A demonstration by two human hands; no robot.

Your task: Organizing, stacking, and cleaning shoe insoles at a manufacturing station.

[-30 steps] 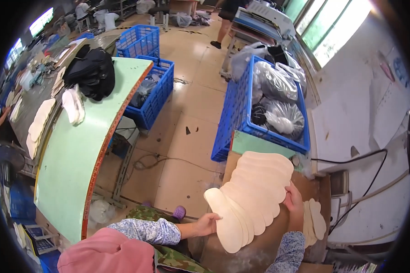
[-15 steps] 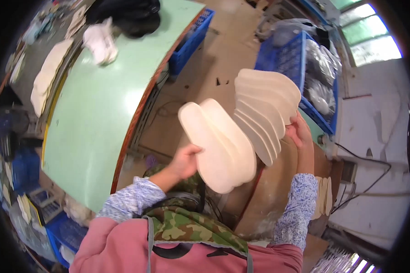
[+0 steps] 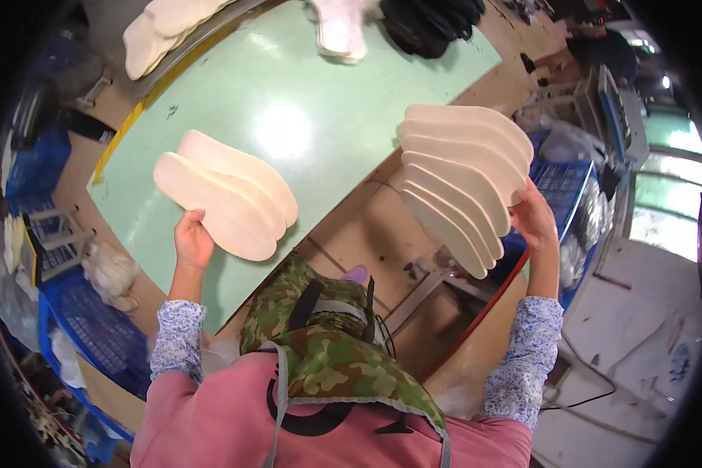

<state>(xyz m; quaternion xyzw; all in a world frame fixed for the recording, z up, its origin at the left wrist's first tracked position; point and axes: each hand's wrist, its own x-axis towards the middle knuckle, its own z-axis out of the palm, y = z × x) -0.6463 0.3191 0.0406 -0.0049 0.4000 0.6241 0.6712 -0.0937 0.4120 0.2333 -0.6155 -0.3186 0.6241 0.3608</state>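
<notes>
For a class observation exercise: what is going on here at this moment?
A person in a pink top and camouflage apron holds cream, sole-shaped flat pieces in both hands. The left hand grips a small fan of cream sole-shaped pieces over the pale green worktable. The right hand holds a larger fanned stack of cream sole-shaped pieces beyond the table's edge. Blue plastic crates stand on the floor behind it, and more cream pieces lie at the table's far end.
</notes>
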